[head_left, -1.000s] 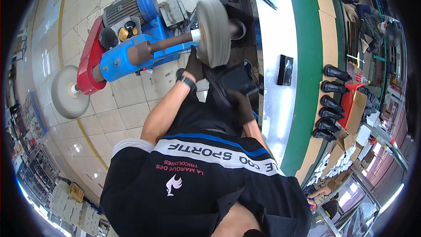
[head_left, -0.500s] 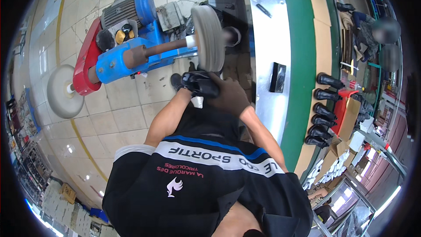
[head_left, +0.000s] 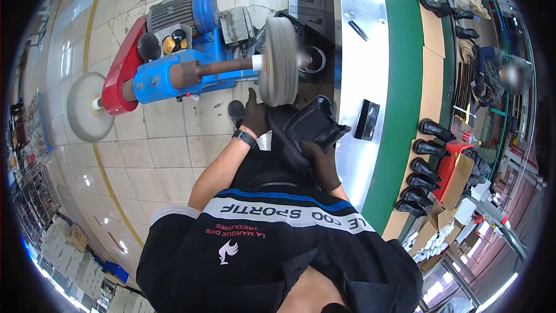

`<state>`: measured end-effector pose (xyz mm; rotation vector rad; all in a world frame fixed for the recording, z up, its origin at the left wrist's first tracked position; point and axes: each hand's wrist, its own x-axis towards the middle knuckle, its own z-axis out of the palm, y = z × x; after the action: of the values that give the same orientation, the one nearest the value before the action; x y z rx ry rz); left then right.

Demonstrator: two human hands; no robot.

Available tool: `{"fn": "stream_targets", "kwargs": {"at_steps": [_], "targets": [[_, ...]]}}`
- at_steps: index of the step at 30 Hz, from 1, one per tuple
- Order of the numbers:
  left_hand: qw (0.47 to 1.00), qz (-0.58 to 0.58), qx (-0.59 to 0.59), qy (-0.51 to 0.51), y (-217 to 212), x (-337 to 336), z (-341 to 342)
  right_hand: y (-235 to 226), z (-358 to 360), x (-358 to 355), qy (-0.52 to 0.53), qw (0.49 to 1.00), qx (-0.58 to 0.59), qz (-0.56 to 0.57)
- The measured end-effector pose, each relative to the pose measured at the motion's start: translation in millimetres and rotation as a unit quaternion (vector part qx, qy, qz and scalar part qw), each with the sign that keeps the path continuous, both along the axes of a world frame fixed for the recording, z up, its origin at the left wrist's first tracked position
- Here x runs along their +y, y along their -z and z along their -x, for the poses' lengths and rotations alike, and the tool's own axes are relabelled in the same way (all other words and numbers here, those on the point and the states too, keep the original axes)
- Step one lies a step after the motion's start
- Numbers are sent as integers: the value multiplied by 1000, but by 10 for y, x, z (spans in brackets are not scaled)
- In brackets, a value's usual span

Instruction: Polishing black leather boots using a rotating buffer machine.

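A black leather ankle boot (head_left: 304,130) is held tilted just below the large pale buffing wheel (head_left: 279,64), whose lower rim meets the boot's upper edge in the picture. My left hand (head_left: 255,117), in a dark glove, closes on the boot's left end; its thumb or a finger points up, and the rest are partly hidden. Gloved in brown, my right hand (head_left: 323,168) grips the boot from below on the right. The wheel's face looks streaked, and its shaft (head_left: 226,66) runs left into a blue machine housing (head_left: 156,84).
A grey-blue motor (head_left: 182,13), a red belt guard (head_left: 124,66) and a second white wheel (head_left: 87,107) belong to the machine. On the metal bench to my right lies a black rectangular block (head_left: 367,120). Several black boots (head_left: 427,148) line the bench's far side. Another person (head_left: 483,75) sits beyond.
The boot has been turned, so its shaft now points right. My right hand has moved down to its lower side; my left hand has shifted up beside its left end.
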<state>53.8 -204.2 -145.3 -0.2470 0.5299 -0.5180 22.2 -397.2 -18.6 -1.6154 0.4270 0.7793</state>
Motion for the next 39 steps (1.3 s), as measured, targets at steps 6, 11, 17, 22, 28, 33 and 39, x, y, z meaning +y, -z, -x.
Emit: {"fn": "stream_targets", "kwargs": {"at_steps": [6, 11, 17, 22, 28, 33, 39], "targets": [[962, -261, 68, -38, 1285, 245, -23, 790, -259, 224, 152, 850, 300, -406], [666, -745, 26, -40, 564, 435, 183, 795, -462, 176, 131, 852, 344, -372], [367, -921, -74, -111, -848, 275, -296, 595, -192, 338, 109, 923, 254, -268], [270, -913, -301, -48, -1176, 115, -683, 755, -35, 507, 151, 795, 357, -466], [216, -839, -497, 43, -1313, -123, -788, 505, -118, 719, -355, 862, -354, 68], [76, -642, -752, 127, -1565, -354, -616, 289, 76, 134, -288, 902, -320, 16], [-73, -525, -845, 70, -1743, -129, 66, -85, -24, 278, -18, 979, 16, -201]]}}
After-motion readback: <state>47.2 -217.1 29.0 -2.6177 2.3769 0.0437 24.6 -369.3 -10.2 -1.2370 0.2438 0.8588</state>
